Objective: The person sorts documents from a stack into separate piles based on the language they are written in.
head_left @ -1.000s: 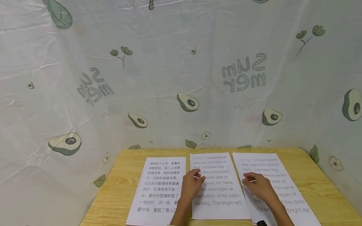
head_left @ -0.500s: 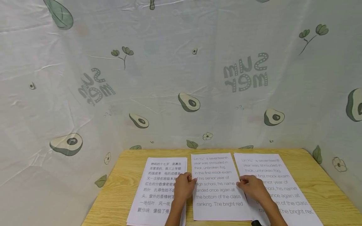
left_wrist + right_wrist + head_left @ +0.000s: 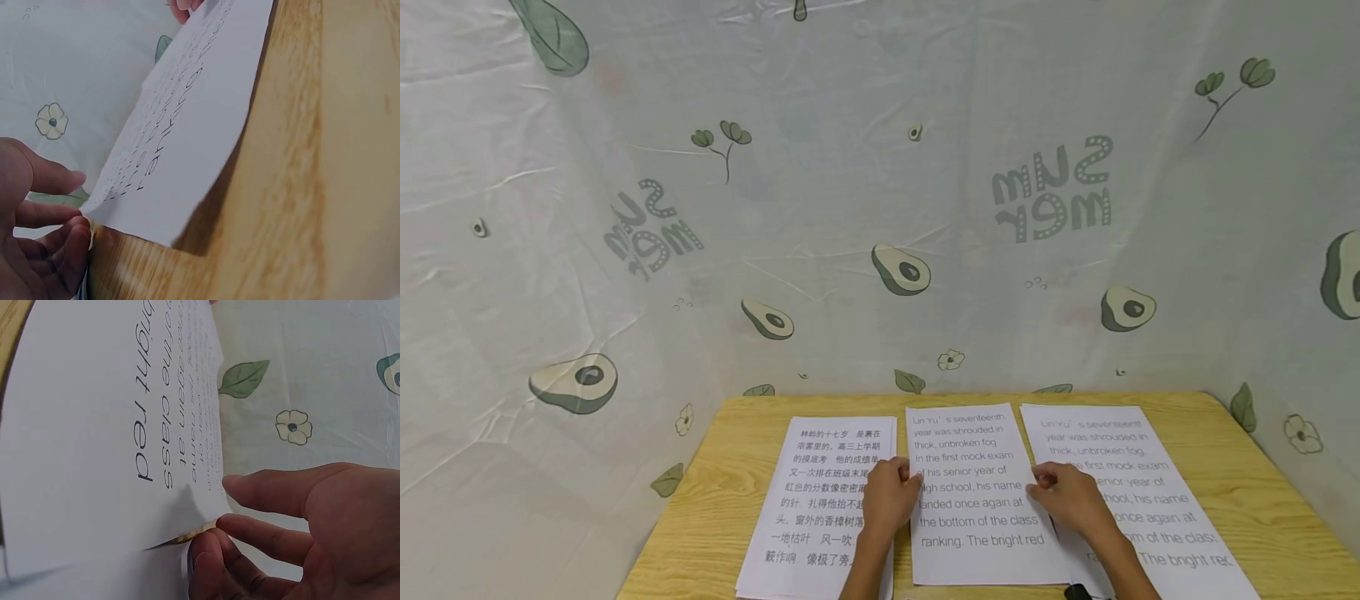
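Note:
A printed sheet of paper (image 3: 973, 517) with large English text lies in the middle of the table. My left hand (image 3: 889, 497) is at its left edge, thumb above and index finger at the rim, pinching it; its other fingers curl below in the left wrist view. My right hand (image 3: 1071, 497) pinches the opposite edge, thumb (image 3: 250, 490) over the paper and index finger (image 3: 262, 537) at its border. In the left wrist view the sheet's near edge bows slightly off the wood, with a shadow beneath.
A stack of Chinese-text pages (image 3: 820, 492) lies to the left, partly under my left forearm. On the right is another English-text page (image 3: 1180, 533), partly covered by my right arm. A small black object (image 3: 1077, 592) sits at the bottom. A patterned curtain (image 3: 850, 208) backs the wooden table (image 3: 700, 500).
Both hands have moved from over the pages to the middle sheet's side edges, the left shifting left and the right slightly left. Over the last half second they have barely moved.

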The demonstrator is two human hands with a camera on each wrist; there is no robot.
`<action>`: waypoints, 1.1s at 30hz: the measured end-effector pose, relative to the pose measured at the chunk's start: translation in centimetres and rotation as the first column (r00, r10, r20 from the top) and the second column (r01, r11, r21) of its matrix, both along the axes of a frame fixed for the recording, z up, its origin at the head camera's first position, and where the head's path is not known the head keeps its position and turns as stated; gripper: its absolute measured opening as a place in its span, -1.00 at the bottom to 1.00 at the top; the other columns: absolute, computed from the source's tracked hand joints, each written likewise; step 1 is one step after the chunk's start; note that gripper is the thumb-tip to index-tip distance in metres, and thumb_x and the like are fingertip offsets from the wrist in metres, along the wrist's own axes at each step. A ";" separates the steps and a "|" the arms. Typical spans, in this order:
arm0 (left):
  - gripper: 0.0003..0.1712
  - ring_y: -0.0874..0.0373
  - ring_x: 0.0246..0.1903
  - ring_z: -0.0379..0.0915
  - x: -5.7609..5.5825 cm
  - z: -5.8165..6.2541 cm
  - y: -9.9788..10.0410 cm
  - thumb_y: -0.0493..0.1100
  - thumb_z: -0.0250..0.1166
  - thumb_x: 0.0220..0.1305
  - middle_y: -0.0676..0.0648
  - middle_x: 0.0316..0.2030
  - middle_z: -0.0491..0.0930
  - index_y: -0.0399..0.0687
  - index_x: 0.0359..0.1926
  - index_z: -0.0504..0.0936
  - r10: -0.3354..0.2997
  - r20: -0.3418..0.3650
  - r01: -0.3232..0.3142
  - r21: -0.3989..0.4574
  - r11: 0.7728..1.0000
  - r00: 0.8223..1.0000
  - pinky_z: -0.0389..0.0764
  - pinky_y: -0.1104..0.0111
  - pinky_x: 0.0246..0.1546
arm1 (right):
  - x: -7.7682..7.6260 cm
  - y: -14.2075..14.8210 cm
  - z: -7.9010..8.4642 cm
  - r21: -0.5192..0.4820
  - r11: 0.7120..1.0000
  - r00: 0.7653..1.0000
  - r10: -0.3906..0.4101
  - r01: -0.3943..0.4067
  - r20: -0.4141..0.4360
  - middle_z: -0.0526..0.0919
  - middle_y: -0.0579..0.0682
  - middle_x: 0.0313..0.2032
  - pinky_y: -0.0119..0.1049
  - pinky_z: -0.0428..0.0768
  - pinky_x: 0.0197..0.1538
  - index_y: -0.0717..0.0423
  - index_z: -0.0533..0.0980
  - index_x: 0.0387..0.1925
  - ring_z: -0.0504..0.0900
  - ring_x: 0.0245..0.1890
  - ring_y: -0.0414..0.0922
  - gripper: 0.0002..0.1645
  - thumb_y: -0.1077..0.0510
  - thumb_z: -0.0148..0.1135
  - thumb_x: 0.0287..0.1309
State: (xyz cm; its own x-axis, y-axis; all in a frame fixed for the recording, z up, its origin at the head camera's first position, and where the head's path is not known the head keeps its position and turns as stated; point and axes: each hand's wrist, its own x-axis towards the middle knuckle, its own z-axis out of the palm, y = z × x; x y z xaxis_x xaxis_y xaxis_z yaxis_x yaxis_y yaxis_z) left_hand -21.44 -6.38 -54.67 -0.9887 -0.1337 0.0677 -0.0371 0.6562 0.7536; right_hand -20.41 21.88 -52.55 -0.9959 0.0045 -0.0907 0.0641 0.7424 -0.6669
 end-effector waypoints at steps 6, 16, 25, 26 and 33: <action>-0.80 0.20 -0.46 0.40 0.0 0.2 0.0 -0.23 0.51 0.29 0.03 -0.43 0.50 -0.19 -0.11 0.73 0.008 0.016 -0.009 0.022 1.000 1.000 0.39 0.41 -0.49 | 0.0 -0.2 0.5 -0.037 0.999 1.000 -0.014 0.014 0.010 0.73 0.06 -0.17 -0.24 0.62 -0.22 0.45 0.61 0.20 0.74 -0.12 0.01 -0.43 0.17 0.42 0.24; -0.56 0.24 -0.43 0.50 0.0 0.3 0.0 -0.31 0.49 0.28 0.04 -0.34 0.65 -0.20 0.19 0.73 0.029 0.030 -0.031 0.056 0.998 0.999 0.53 0.42 -0.42 | 0.2 -0.5 0.8 -0.087 0.996 1.000 -0.026 0.025 -0.009 0.75 0.06 -0.17 -0.31 0.60 -0.28 0.42 0.62 0.17 0.75 -0.20 -0.07 -0.51 0.26 0.39 0.25; -0.58 0.26 -0.42 0.53 0.0 0.7 -0.1 -0.40 0.44 0.26 0.02 -0.27 0.72 -0.17 0.14 0.75 0.038 -0.023 -0.037 0.057 0.998 0.999 0.53 0.41 -0.40 | 0.2 -0.4 0.9 -0.123 0.992 0.998 -0.025 0.019 -0.049 0.79 0.09 -0.16 -0.35 0.59 -0.32 0.40 0.64 0.17 0.78 -0.21 -0.05 -0.54 0.31 0.38 0.24; -0.58 0.27 -0.42 0.52 0.0 0.7 -0.1 -0.40 0.44 0.26 0.02 -0.27 0.72 -0.17 0.15 0.75 0.040 -0.027 -0.038 0.061 0.997 0.999 0.52 0.42 -0.40 | 0.3 -0.3 0.9 -0.125 0.992 0.998 -0.025 0.018 -0.053 0.79 0.09 -0.16 -0.36 0.59 -0.32 0.39 0.64 0.17 0.78 -0.21 -0.05 -0.54 0.31 0.38 0.24; -0.58 0.28 -0.42 0.56 -0.2 1.3 0.0 -0.41 0.40 0.28 -0.02 -0.24 0.75 -0.18 0.16 0.75 0.036 -0.065 -0.029 0.112 0.993 0.997 0.52 0.44 -0.46 | 0.3 0.3 1.1 -0.215 0.976 0.999 -0.036 0.027 -0.037 0.77 0.21 -0.08 -0.31 0.74 -0.31 0.41 0.60 0.22 0.81 -0.19 -0.03 -0.52 0.34 0.35 0.29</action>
State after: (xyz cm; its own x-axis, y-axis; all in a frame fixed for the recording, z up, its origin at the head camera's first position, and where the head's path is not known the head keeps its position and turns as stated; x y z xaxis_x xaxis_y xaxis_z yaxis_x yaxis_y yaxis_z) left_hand -21.62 -6.41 -53.36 -0.9775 -0.1760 0.1166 -0.0039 0.5674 0.8235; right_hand -20.09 22.21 -51.48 -0.9984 0.0211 -0.0522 0.0547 0.5796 -0.8131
